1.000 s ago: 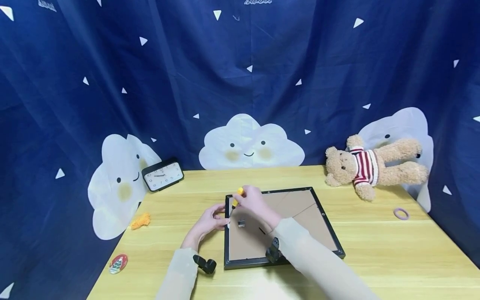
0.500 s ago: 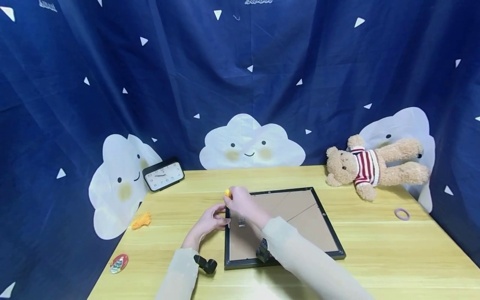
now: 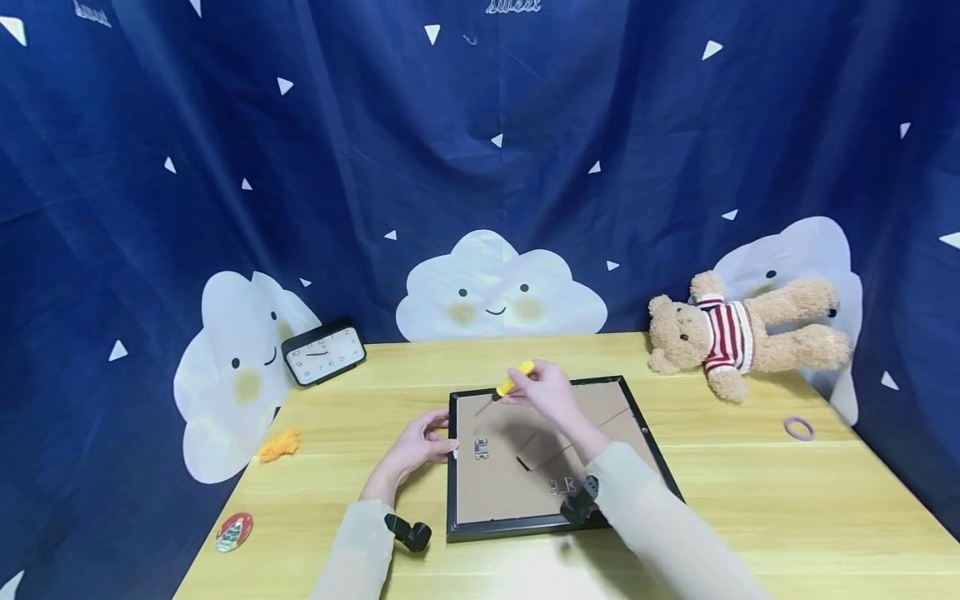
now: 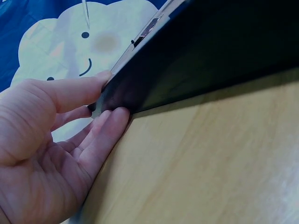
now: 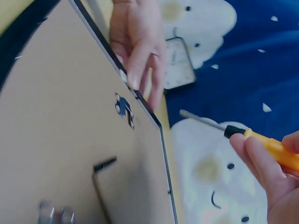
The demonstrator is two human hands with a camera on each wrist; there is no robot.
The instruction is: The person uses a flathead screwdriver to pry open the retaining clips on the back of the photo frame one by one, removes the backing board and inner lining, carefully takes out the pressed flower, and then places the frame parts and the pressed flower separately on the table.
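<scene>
A black-edged picture frame (image 3: 517, 526) lies on the table with its brown backing board up. The board carries small metal hangers (image 3: 481, 449) and a cut flap with a short black strip (image 3: 522, 463). My left hand (image 3: 417, 443) holds the frame's left edge; in the left wrist view the thumb presses the top rim and the fingertips lie against the side. Above the board, my right hand (image 3: 551, 392) grips a screwdriver (image 3: 517, 379) by its yellow handle. Its thin metal shaft slants down to the left; in the right wrist view the tip stands apart from the frame.
A clock (image 3: 325, 355) stands at the back left, near orange yarn (image 3: 279, 445) and a round tree-patterned badge (image 3: 234, 532). To the right lie a teddy bear (image 3: 738, 337) and a purple ring (image 3: 799, 428). A dark blue curtain (image 3: 525, 167) hangs behind the table.
My right hand first moved left to the frame's left edge with the screwdriver, then lifted and swung right, over the board. The left hand has stayed at the edge.
</scene>
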